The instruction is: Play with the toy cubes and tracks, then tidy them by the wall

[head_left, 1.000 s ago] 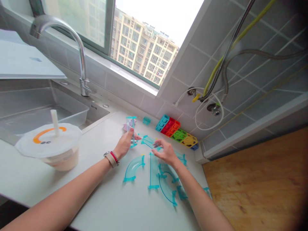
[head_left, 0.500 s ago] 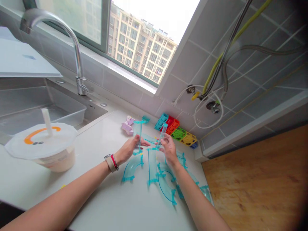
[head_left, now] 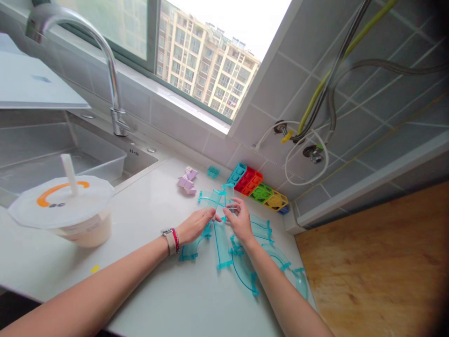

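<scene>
On your bench (head_left: pixel 147 299) you have a lidded drink cup (head_left: pixel 65 210) with a straw, lilac blocks (head_left: pixel 187 180), a row of coloured blocks (head_left: pixel 261 189) by the tiled wall, and the sink (head_left: pixel 52 154) under its tap (head_left: pixel 105 61).

A white tabletop (head_left: pixel 157 290) runs from a sink at the left to a tiled wall. On it at the left stands a lidded drink cup (head_left: pixel 61 210) with a straw. Clear teal track pieces (head_left: pixel 242 262), straight and curved, lie spread near the middle and right. Small lilac blocks (head_left: pixel 187 181) and one teal block (head_left: pixel 213 172) lie farther back. A row of coloured blocks (head_left: pixel 259 189) sits against the wall. A small yellow bit (head_left: pixel 94 269) lies near the front.
</scene>
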